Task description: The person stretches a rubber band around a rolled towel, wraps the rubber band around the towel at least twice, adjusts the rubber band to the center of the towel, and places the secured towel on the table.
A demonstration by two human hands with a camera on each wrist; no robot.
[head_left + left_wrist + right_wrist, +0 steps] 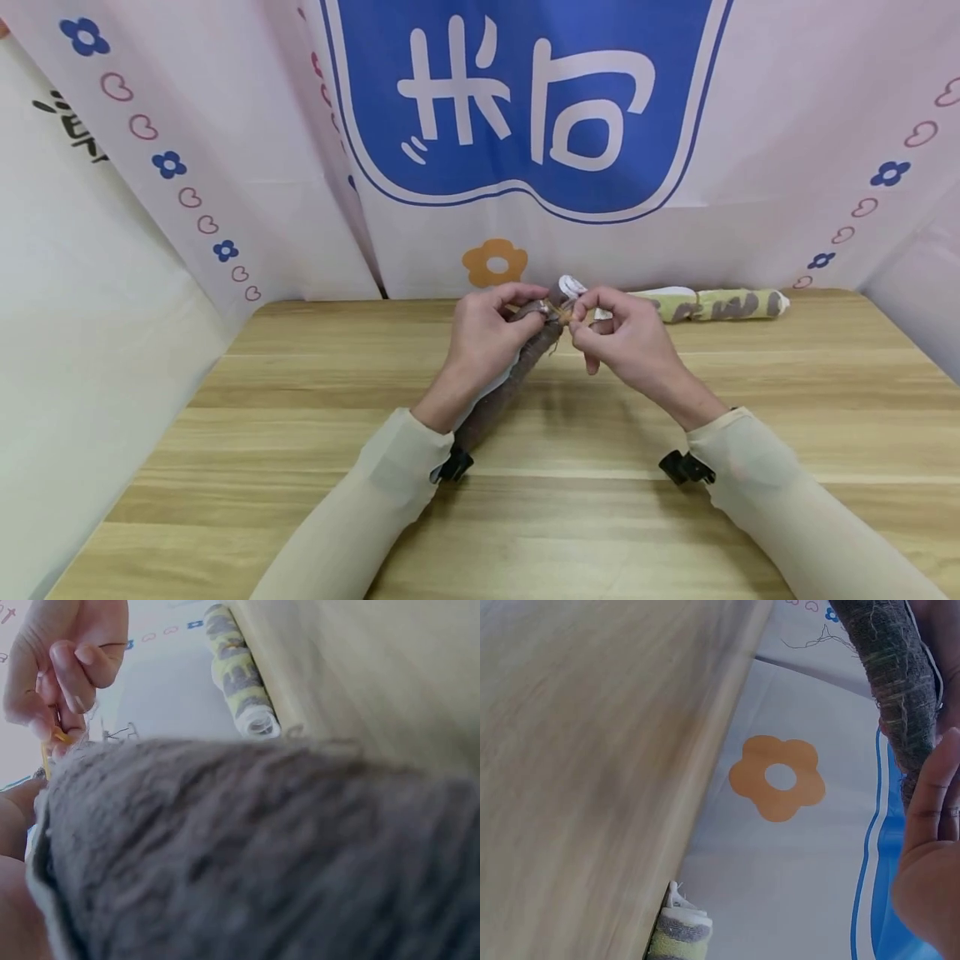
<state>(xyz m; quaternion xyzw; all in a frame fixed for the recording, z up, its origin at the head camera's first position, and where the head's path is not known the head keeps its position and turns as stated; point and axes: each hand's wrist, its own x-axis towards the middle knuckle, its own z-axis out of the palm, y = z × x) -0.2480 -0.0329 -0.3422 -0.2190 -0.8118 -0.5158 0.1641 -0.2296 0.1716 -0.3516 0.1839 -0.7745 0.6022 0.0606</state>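
Note:
A rolled grey-brown towel [501, 398] slants up from the left forearm, its white-lined end [572, 286] near the table's back edge. My left hand [483, 337] grips it close to that upper end, thumb and fingers around it. An orange-yellow rubber band [61, 736] sits at the upper part of the roll. My right hand [626, 337] pinches this band between thumb and forefinger, the other fingers curled. In the left wrist view the fuzzy roll fills the foreground. Loose threads [821, 637] stick out from it in the right wrist view.
A second rolled towel [738, 305], yellow with grey patches and a band around its middle, lies along the back edge of the wooden table [285, 467]. Behind hangs a printed white curtain [420, 250] with a blue sign.

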